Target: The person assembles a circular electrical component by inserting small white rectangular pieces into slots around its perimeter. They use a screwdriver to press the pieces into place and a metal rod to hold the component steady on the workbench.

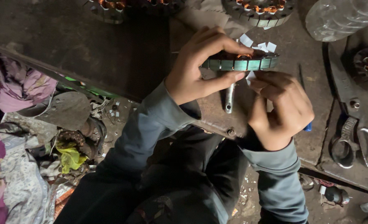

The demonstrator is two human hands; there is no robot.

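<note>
Head view: we list our left hand (194, 66) grasping a green stator ring (240, 63), our right hand (281, 110) pinching a white paper slip (251, 76) beneath it.

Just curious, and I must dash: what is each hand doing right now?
Left hand: closed on the green stator ring.
Right hand: fingers pinching a small white paper slip under the ring.

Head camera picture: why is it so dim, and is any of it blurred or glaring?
Head view: light is low and uneven, the bench top at upper left nearly black; the left hand and right hand on the green-rimmed stator are lit best and fairly sharp; the plastic bottle shows mild glare; the scissors look soft; the dark lap loses detail.
</note>
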